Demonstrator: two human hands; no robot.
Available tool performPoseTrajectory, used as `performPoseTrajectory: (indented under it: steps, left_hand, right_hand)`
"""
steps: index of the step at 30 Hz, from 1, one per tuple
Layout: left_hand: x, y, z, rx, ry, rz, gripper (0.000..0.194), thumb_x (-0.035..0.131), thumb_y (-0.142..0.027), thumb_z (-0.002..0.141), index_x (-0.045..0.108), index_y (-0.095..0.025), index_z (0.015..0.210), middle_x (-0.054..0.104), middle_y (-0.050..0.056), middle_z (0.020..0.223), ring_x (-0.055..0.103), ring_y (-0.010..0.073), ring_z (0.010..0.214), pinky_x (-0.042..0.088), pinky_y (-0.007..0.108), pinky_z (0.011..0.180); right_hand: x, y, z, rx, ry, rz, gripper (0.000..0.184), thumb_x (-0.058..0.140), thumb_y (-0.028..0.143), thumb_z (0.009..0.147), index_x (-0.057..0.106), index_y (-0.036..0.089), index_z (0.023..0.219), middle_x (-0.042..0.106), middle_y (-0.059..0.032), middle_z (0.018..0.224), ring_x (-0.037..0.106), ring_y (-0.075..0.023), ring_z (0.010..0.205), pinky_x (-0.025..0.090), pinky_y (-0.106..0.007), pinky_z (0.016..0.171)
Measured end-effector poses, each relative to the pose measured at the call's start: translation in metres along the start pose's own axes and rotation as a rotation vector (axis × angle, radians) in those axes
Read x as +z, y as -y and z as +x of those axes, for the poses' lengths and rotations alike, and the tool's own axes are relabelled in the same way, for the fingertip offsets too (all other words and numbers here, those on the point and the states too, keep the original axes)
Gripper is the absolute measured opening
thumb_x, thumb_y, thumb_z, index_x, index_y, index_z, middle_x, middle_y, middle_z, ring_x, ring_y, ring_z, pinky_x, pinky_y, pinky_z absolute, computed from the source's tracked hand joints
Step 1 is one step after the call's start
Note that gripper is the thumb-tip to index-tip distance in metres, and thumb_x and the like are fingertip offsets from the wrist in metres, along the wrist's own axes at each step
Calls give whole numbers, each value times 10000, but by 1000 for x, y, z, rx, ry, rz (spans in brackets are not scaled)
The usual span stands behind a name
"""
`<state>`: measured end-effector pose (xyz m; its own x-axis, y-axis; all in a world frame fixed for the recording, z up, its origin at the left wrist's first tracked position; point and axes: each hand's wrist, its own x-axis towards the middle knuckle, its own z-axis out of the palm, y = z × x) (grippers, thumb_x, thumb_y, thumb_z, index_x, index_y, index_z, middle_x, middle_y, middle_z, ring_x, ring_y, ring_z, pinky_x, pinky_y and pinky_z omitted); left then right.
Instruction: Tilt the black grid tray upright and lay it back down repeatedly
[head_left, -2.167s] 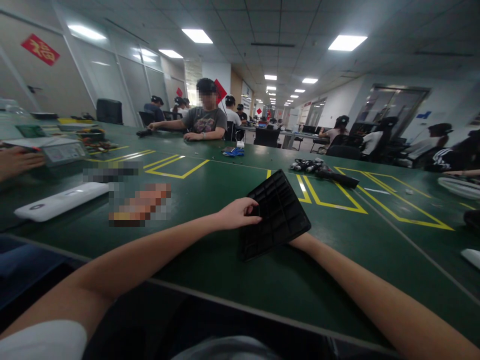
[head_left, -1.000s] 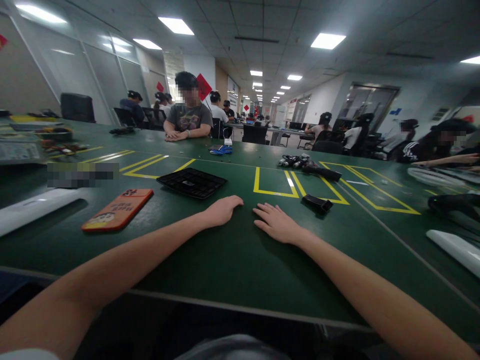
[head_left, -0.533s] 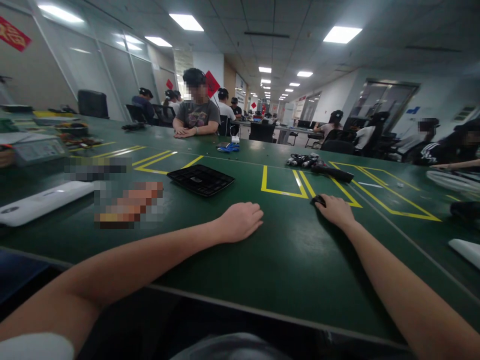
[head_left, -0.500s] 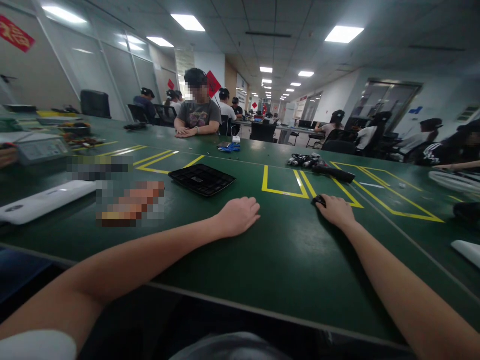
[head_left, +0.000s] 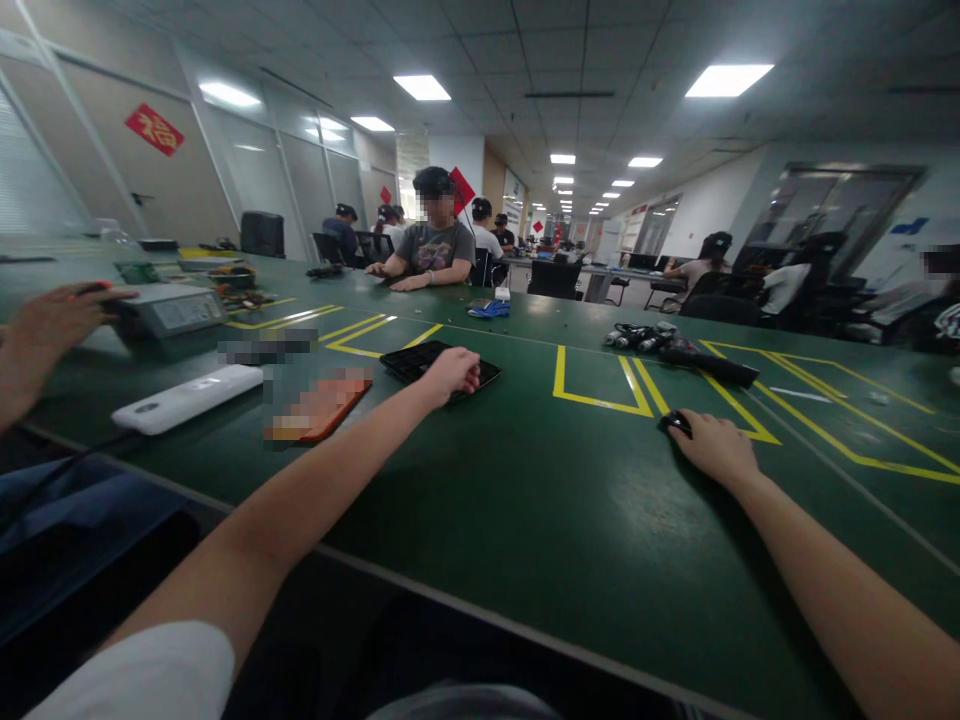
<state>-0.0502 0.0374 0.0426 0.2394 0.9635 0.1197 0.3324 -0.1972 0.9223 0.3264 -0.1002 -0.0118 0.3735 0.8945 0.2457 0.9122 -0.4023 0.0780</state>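
Note:
My left hand (head_left: pixel 452 373) reaches over the near right part of a square black plastic plate (head_left: pixel 412 358), which has a ribbed grid on its upper side. Its fingers are curled down onto the plate, and the fingertips are partly hidden. Out to the right, my right hand (head_left: pixel 712 443) rests low on the green table (head_left: pixel 525 500) with its fingers closed round a small black bracket-like part (head_left: pixel 676 422). Most of that part is covered by the hand; only its left end shows.
Left of the plate lie an orange phone (head_left: pixel 337 405) and a long white device (head_left: pixel 187 398). Another person's hand (head_left: pixel 56 330) is beside a grey box (head_left: pixel 172 308). Bundled black cables (head_left: pixel 645 338) lie beyond the yellow tape. A seated person (head_left: pixel 435 245) faces me.
I have set the black plate down flat on the table. My right hand has taken hold of the small black part. My left hand has moved from the bare table onto the plate.

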Motion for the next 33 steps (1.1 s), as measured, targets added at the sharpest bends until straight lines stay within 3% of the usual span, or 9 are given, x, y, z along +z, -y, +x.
performPoseTrajectory:
  steps: [3,7,10,14,20,23,26,30,33]
  left_hand:
    - [-42,4,22,-142,-175,-222,201,354,-125,819,403,-180,632,478,8,560,550,110,522,481,252,553]
    - [-76,20,35,-227,-347,34,207,393,-203,810,429,-196,606,492,27,530,607,179,631,480,284,565]
    - [-78,29,34,-231,-319,322,224,594,-370,700,527,-172,620,616,95,654,633,283,825,479,325,643]
    - [-67,30,33,-189,-142,1004,451,617,-558,649,648,-127,779,670,216,997,591,369,1019,465,380,788]
    - [-58,30,31,-109,-90,1152,422,527,-452,782,639,-81,948,636,244,1075,598,354,1022,460,372,788]
    - [-50,32,24,12,-120,1056,417,541,-467,788,595,-107,992,635,201,1066,602,316,998,450,341,771]
    - [-25,27,10,201,-84,839,396,549,-463,792,547,-144,1027,633,120,977,599,240,899,435,303,727]
    - [25,14,-18,378,104,514,341,543,-441,800,525,-148,972,551,16,737,524,155,672,394,270,609]
    - [52,10,-38,443,248,323,309,527,-433,810,508,-156,947,512,-10,706,479,132,629,376,260,577]
  right_hand:
    - [-1,2,-1,8,0,6,483,342,423,888,537,159,1242,603,-174,1196,551,-345,1069,425,-483,851]
    - [0,4,-1,17,-3,10,484,348,421,884,541,154,1238,602,-174,1191,543,-349,1074,412,-494,865]
    - [4,2,-1,35,-51,32,490,357,432,874,535,164,1244,564,-172,1248,493,-365,1135,387,-538,890]
    - [10,-4,1,123,-67,81,553,360,489,860,532,130,1244,521,-205,1282,481,-387,1146,405,-529,864]
    - [9,2,8,146,-35,229,470,447,402,833,613,71,1123,636,-198,1120,556,-330,1085,374,-443,945]
    - [-2,24,4,117,-47,515,479,489,404,804,592,96,1156,644,-165,1127,580,-296,1059,404,-410,931]
    - [-16,60,-8,0,-48,808,477,529,402,778,579,122,1161,653,-136,1099,602,-271,998,451,-398,875]
    - [-25,107,-27,-272,27,1100,447,593,360,739,578,154,1136,658,-103,1084,602,-255,989,462,-411,880]
    - [-22,125,-38,-460,65,1235,434,615,351,733,578,167,1125,652,-93,1115,598,-255,1008,468,-411,886]
